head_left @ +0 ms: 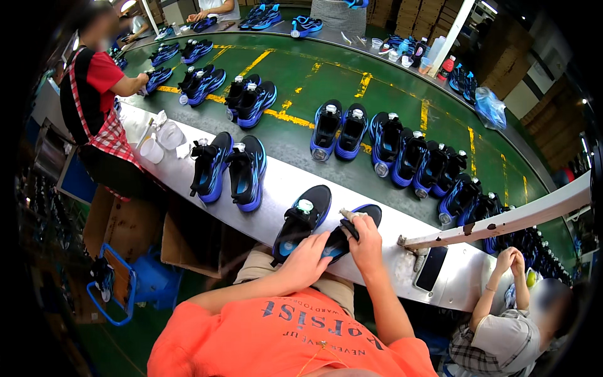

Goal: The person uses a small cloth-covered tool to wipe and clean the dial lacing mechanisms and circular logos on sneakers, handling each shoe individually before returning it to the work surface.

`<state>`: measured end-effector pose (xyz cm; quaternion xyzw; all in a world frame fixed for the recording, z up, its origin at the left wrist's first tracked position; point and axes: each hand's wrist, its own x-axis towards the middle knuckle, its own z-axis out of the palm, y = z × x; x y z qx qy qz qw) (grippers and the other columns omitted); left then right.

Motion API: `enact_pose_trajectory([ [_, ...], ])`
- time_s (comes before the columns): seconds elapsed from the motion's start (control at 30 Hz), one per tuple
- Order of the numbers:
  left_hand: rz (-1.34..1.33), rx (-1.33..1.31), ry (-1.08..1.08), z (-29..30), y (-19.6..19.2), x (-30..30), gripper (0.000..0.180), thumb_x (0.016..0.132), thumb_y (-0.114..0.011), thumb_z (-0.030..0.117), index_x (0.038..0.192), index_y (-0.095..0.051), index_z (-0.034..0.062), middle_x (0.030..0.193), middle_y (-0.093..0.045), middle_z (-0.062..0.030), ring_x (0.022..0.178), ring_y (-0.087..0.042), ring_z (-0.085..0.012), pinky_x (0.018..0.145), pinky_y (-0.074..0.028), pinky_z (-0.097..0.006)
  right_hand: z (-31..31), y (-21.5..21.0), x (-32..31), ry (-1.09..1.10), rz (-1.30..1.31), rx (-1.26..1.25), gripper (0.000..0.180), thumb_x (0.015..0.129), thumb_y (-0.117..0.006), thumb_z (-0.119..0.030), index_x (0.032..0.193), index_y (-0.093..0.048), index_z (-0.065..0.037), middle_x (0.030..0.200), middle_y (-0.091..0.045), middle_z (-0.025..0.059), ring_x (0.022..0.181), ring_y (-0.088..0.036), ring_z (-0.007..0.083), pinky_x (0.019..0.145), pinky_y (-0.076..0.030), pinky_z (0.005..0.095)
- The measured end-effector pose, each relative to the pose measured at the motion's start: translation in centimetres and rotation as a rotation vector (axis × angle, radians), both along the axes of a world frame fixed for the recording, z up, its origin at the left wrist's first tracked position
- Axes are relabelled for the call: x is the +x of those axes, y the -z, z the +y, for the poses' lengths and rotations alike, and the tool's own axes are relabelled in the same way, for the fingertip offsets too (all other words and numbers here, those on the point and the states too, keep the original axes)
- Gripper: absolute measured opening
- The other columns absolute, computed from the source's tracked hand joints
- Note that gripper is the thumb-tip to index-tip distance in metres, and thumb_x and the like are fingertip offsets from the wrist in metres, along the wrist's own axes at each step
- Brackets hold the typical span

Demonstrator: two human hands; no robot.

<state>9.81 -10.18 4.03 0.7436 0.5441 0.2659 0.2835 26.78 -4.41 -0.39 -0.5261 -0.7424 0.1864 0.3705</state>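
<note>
At the bench edge in front of me, a black sneaker [370,212] lies with its toe pointing away, its blue insole partly showing. My left hand [306,261] grips this sneaker near its heel opening. The fingers of my right hand [364,242] are closed on its tongue, and something pale, hard to make out, shows at those fingertips. Just left of it stands its likely mate, a black sneaker [317,202] with a whitish round piece on its tongue. Another pair of black and blue sneakers [247,173] stands farther left on the bench.
Beyond the metal bench [286,169], a green conveyor [301,75] carries several sneakers. A phone [431,269] lies to my right, under a white metal beam [502,217]. Plastic cups [152,149] stand at left. Co-workers work at left [94,94] and right [502,339]. Cardboard boxes [188,245] sit below.
</note>
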Motion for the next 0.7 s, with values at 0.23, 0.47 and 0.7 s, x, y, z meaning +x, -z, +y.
enact_pose_trajectory([
  [0.23,-0.249,-0.069,0.231,5.8,0.3,-0.5,0.029,0.081,-0.050,0.003,0.107,-0.065,0.0010,0.099,-0.064,-0.0198,0.095,-0.061,-0.0376,0.083,-0.049,-0.043,-2.8,-2.4,6.0,-0.407,0.442,-0.614,0.069,0.078,-0.065,-0.001,0.143,-0.042,-0.009,0.143,-0.039,0.0131,0.134,-0.037,0.0251,0.112,-0.029,0.0385],
  [0.47,-0.076,-0.204,0.332,6.6,7.7,1.2,0.033,0.079,-0.057,0.008,0.112,-0.064,0.0034,0.105,-0.065,-0.0212,0.102,-0.059,-0.0396,0.089,-0.046,-0.044,-2.4,-2.0,7.6,-0.410,0.086,-0.474,0.076,0.070,-0.077,-0.014,0.139,-0.047,-0.010,0.121,-0.052,0.0116,0.114,-0.049,0.0269,0.096,-0.040,0.0336],
  [0.7,-0.213,-0.316,0.065,8.1,7.5,2.4,0.023,0.081,-0.060,0.002,0.102,-0.067,0.0017,0.090,-0.069,-0.0144,0.083,-0.067,-0.0224,0.074,-0.051,-0.031,-0.8,-0.4,6.6,-0.363,-0.062,-0.183,0.052,0.063,-0.081,-0.013,0.110,-0.061,-0.008,0.090,-0.048,0.0104,0.087,-0.053,0.0292,0.072,-0.045,0.0367],
])
